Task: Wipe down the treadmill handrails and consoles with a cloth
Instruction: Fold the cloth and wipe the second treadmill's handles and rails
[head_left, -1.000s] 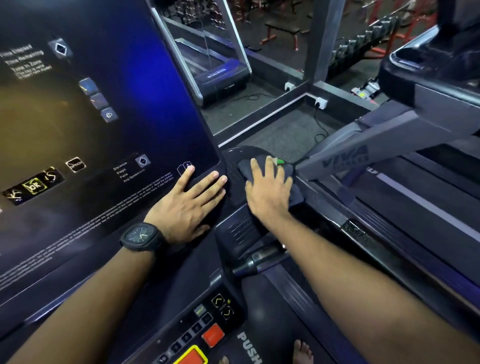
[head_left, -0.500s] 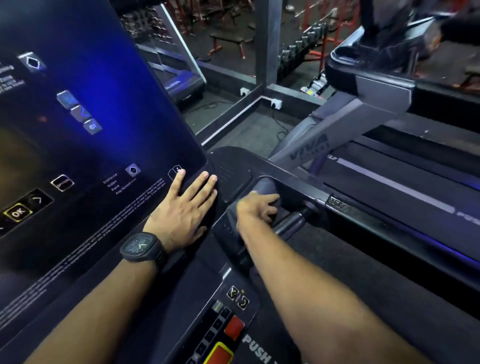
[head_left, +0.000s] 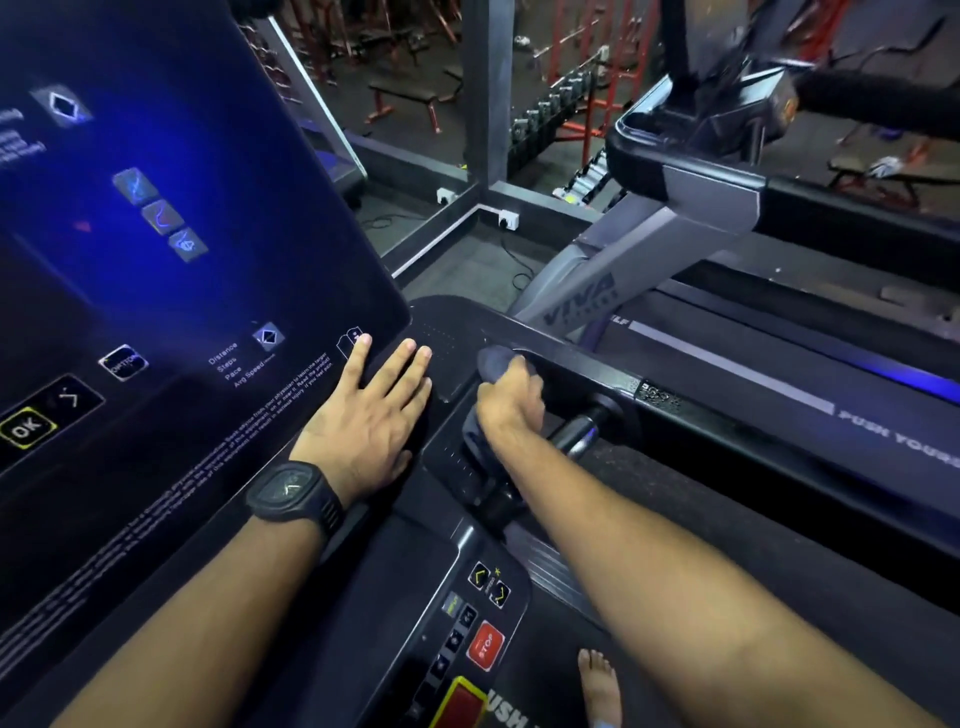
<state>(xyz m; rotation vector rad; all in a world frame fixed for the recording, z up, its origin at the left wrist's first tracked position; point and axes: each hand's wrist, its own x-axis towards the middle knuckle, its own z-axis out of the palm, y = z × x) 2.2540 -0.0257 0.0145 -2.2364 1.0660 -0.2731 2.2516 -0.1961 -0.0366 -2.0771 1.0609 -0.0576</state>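
Observation:
The treadmill's big dark console screen (head_left: 171, 291) fills the left, tilted, with lit icons. My left hand (head_left: 371, 413) lies flat on its lower right corner, fingers spread, a black watch on the wrist. My right hand (head_left: 511, 397) is curled over a dark cloth (head_left: 493, 361) and presses it on the right end of the console, where the black right handrail (head_left: 582, 374) begins. More of the cloth hangs below the wrist. A short grip bar (head_left: 576, 434) sticks out just right of that hand.
A button panel with a red STOP key (head_left: 485, 645) sits below my arms. My bare foot (head_left: 600, 686) stands on the belt. A neighbouring treadmill (head_left: 727, 208) runs along the right. Beyond are a pillar (head_left: 483, 88), wall sockets and weight racks.
My right hand went from lying flat with the cloth on the console's right corner to curling around it at the handrail's start. The view shifted left and down. My left hand stayed put.

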